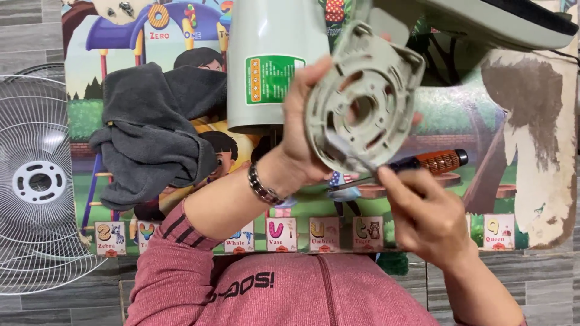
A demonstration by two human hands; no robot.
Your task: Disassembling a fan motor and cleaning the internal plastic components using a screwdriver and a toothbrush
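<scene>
Up high, both hands (308, 115) grip plate (362, 96) edges.

Even, soft indoor light; no hard shadows, exposure moderate.

Mild sheen on the pale green housing (272, 54) at the mat's (544, 181) far edge. Slight motion blur on the right hand (432, 217); the near grey plate (362, 99) is a little soft. Wide-angle bend at the frame edges.

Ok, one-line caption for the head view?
Left hand holds up a grey round fan housing plate; right hand touches its lower edge, above a screwdriver.
</scene>
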